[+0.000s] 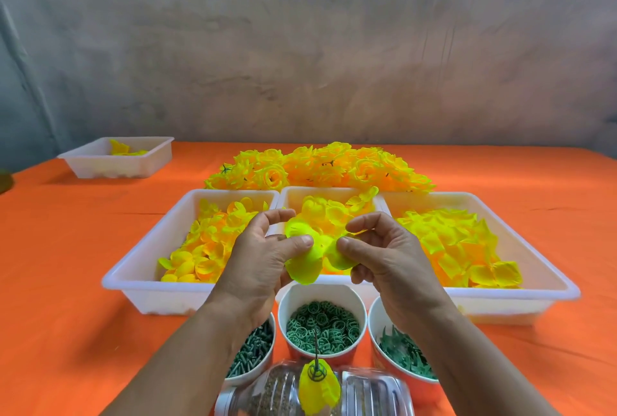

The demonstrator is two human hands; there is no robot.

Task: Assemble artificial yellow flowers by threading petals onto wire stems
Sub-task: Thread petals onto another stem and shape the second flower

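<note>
Above the near edge of the middle tray [334,193], both hands hold one yellow petal piece [302,265]. The left hand [263,258] pinches its left lobes between thumb and fingers, and the right hand [390,258] pinches the right side the same way, fingers curled. The piece looks cupped and multi-lobed. I can't see its centre hole, since the thumbs cover the middle.

The target is the wire stem [316,344], upright at the bottom of the view. It already carries one yellow petal [319,385] and a green coil, and it's seated in a clear plastic bottle [277,389] lying on the desk [66,248]. The stem is well below the hands.

My read is that this is the spread-and-orient step before threading. To do it well I'd:
- open the lobes flat so the hole shows;
- keep the pinches out on the lobes, not over the centre;
- lower the piece straight down over the wire tip;
- keep the cup facing the same way as the petal already on.

The fabric is floppy, so a one-sided pull could fold it over the hole. The cup of green rings [322,325] sits just behind the stem, and I'd avoid knocking it on the way down.
</note>
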